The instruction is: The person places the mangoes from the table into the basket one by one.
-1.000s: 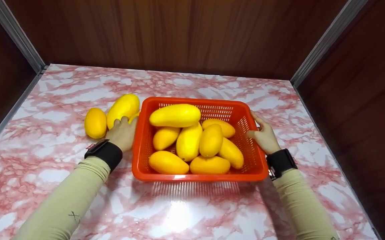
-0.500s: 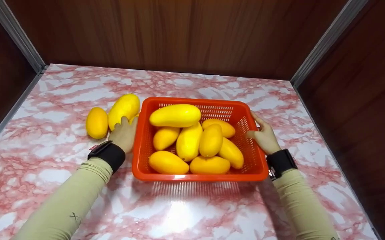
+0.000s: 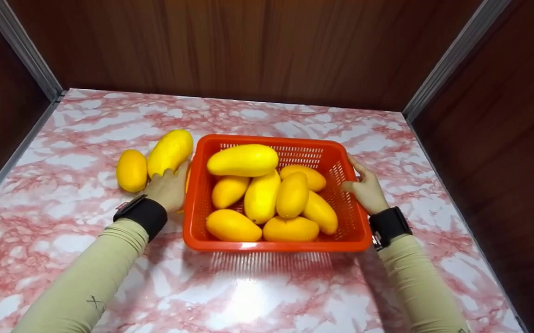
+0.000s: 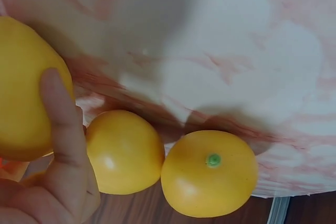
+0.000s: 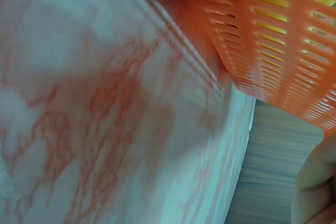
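Observation:
In the head view my left hand (image 3: 167,188) is just outside the left wall of the red plastic basket (image 3: 276,246). It holds a yellow mango (image 4: 23,93), mostly hidden behind the hand and basket rim from above; in the left wrist view the thumb lies along its side. Past the fingers lie two loose mangoes, a longer one (image 3: 172,150) and a smaller orange-yellow one (image 3: 131,170). My right hand (image 3: 367,189) grips the basket's right rim, thumb over the edge and fingers outside. Several mangoes (image 3: 242,160) lie piled inside the basket.
Everything stands on a pink-and-white marbled tabletop (image 3: 294,296). A brown wood-grain panel (image 3: 248,51) closes the back, with dark panels at both sides and metal strips (image 3: 451,60) at the corners.
The left hand shifts slightly right, then back left and nearer, and the held mango comes with it. The two loose mangoes shift slightly. Right hand and basket stay still.

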{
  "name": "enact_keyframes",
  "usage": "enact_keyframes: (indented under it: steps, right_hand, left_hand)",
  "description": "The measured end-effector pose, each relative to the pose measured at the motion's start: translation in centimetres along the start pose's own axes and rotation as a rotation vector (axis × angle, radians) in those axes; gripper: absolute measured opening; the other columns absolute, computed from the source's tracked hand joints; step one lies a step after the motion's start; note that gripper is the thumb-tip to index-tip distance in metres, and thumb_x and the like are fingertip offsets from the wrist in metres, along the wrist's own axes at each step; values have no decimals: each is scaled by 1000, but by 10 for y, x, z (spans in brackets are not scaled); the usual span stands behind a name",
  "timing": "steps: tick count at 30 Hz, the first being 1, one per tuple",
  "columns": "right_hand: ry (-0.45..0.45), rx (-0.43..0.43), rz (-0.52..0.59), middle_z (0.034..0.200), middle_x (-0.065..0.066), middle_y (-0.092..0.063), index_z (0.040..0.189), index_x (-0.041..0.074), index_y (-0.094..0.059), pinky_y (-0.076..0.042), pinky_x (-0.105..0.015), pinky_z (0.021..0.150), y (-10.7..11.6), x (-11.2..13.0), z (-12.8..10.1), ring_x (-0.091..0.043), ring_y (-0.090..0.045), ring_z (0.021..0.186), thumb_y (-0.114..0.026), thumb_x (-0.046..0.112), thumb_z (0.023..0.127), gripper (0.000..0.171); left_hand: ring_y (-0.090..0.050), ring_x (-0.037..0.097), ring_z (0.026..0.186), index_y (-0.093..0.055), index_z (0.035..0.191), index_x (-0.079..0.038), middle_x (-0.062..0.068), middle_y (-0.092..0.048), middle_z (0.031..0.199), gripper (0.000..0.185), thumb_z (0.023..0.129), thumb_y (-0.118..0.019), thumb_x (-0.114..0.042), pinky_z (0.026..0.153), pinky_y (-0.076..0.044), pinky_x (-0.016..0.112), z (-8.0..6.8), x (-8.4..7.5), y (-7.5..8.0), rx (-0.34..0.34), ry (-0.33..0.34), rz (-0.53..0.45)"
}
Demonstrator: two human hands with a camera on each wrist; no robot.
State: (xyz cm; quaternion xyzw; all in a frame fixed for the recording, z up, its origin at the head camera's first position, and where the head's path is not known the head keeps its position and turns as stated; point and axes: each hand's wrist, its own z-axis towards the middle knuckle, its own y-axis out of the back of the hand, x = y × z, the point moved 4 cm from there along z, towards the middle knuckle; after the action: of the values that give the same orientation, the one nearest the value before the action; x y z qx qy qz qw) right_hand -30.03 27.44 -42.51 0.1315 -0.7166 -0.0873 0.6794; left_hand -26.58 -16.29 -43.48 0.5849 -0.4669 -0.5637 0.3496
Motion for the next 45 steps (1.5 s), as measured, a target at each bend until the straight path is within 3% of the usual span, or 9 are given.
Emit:
enact_keyframes:
  steps: [9,27,34,45]
  right_hand:
    - [4,0,0,122,-35,-59,156,24,-32,-59,-31,68,1,0,0,-16,-71,77,-57,-8,80,86]
    - [10,4,4,126,-34,-59,156,23,-33,-59,-32,70,1,-1,1,-20,-71,81,-57,-9,79,87]
    - [-8,1,14,122,-35,-59,156,24,-34,-59,-32,68,0,0,0,-18,-71,76,-57,-9,79,86]
    - [1,22,37,127,-36,-57,157,23,-31,-60,-34,70,-1,-1,1,-21,-71,82,-56,-9,81,86]
  left_hand:
    - [-47,60,115,-20,157,-13,34,-43,138,87,87,-57,-48,91,-42,67,-1,6,9,-6,54,-23]
    - [-46,59,112,-17,155,-6,39,-40,138,99,81,-62,-54,89,-42,66,-3,9,27,-116,79,-57]
    - [-46,57,110,-20,153,-3,37,-44,132,100,78,-67,-50,89,-41,64,-5,12,35,-197,101,-77]
    - [-44,52,114,-21,154,-6,32,-46,131,98,79,-68,-46,93,-38,61,-6,11,46,-321,93,-144]
